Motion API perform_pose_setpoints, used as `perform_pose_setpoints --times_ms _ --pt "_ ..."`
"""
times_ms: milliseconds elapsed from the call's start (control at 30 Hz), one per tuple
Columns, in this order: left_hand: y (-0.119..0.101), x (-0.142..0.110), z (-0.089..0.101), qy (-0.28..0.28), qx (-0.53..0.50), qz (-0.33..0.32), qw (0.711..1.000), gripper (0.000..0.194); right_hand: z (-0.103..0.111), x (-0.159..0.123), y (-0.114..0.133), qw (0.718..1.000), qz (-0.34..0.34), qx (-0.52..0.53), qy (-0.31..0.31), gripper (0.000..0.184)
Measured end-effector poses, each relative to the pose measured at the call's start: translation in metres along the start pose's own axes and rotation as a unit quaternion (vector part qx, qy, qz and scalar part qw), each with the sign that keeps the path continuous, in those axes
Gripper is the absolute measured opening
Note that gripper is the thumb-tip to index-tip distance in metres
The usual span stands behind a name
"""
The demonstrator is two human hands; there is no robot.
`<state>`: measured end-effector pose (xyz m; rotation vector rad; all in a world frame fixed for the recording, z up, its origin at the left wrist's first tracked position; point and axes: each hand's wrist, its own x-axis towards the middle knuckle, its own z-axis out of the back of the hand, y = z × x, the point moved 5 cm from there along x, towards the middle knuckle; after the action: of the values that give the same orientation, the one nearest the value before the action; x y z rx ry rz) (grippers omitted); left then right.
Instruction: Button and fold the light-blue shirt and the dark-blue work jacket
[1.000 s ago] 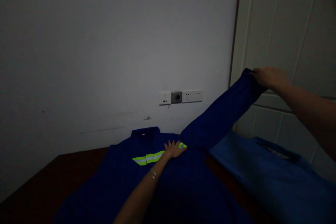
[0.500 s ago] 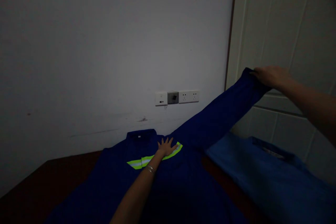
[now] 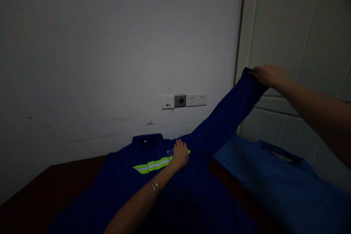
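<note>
A dark blue work jacket (image 3: 131,182) with a yellow-green reflective stripe (image 3: 153,164) lies flat on a dark brown table (image 3: 41,193), collar toward the wall. My left hand (image 3: 180,153) presses down on the chest at the right end of the stripe, fingers together and lying flat on the cloth. My right hand (image 3: 267,75) is closed on the cuff of the jacket's sleeve (image 3: 227,117) and holds it up and out to the right, stretched taut above the table.
A lighter blue garment (image 3: 274,179) lies on the right part of the table. A white wall with a row of power sockets (image 3: 183,100) stands behind. A pale panelled door (image 3: 301,44) is at the right.
My right hand has drawn the raised sleeve a little to the left. My left hand's fingers have drawn together on the chest near the stripe's right end.
</note>
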<state>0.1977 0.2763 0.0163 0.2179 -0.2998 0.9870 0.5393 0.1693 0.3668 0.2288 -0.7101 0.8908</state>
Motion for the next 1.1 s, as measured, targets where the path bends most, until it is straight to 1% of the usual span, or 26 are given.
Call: perform_pose_setpoints --times_ms 33,67,133,167,233,267,367,467,533,667,733,867,933,1000,1033,1100 --pt "-0.017 -0.007 0.01 -0.016 -0.021 -0.026 0.999 0.046 0.002 0.0 0.003 1.0 -0.003 0.002 0.003 0.045" --pt "-0.033 -0.015 0.017 -0.016 -0.042 -0.054 0.998 0.043 0.004 0.0 0.006 1.0 -0.008 0.006 0.005 0.044" --pt "-0.059 -0.027 0.026 0.017 -0.07 -0.08 0.994 0.045 0.007 -0.001 0.009 1.0 -0.018 0.02 0.005 0.043" --pt "-0.069 -0.031 0.028 0.038 -0.08 -0.091 0.992 0.047 0.008 -0.002 0.011 0.999 -0.019 0.026 0.002 0.043" --pt "-0.084 -0.035 0.026 0.069 -0.09 -0.1 0.989 0.048 0.01 -0.003 0.014 0.999 -0.018 0.035 -0.004 0.044" --pt "-0.089 -0.036 0.023 0.081 -0.093 -0.101 0.987 0.045 0.011 -0.004 0.014 0.999 -0.018 0.037 -0.007 0.044" --pt "-0.099 -0.035 0.007 0.121 -0.109 -0.104 0.981 0.035 0.013 -0.007 0.014 0.999 -0.022 0.037 -0.007 0.046" --pt "-0.102 -0.036 -0.012 0.163 -0.127 -0.093 0.974 0.032 0.015 -0.007 0.012 0.999 -0.021 0.038 -0.015 0.048" --pt "-0.102 -0.039 -0.018 0.158 -0.131 -0.096 0.974 0.032 0.016 -0.006 0.011 0.999 -0.025 0.042 -0.021 0.049" --pt "-0.101 -0.046 -0.019 0.105 -0.146 -0.157 0.971 0.031 0.018 -0.003 0.01 0.997 -0.056 0.053 -0.024 0.044" --pt "-0.1 -0.048 -0.02 0.092 -0.157 -0.169 0.969 0.03 0.022 -0.003 0.014 0.996 -0.058 0.055 -0.026 0.043" --pt "-0.097 -0.05 -0.024 0.114 -0.186 -0.151 0.964 0.026 0.036 -0.008 0.03 0.997 -0.035 0.059 -0.038 0.044" --pt "-0.096 -0.05 -0.021 0.134 -0.219 -0.141 0.956 0.025 0.046 -0.01 0.04 0.996 -0.025 0.069 -0.045 0.046" --pt "-0.09 -0.049 -0.012 0.161 -0.29 -0.125 0.935 0.023 0.055 -0.01 0.05 0.995 -0.014 0.08 -0.051 0.047" --pt "-0.085 -0.048 -0.005 0.173 -0.341 -0.113 0.917 0.023 0.059 -0.01 0.056 0.995 -0.004 0.084 -0.052 0.047" --pt "-0.067 -0.043 0.016 0.183 -0.456 -0.074 0.868 0.022 0.068 -0.008 0.072 0.994 0.03 0.091 -0.048 0.047"
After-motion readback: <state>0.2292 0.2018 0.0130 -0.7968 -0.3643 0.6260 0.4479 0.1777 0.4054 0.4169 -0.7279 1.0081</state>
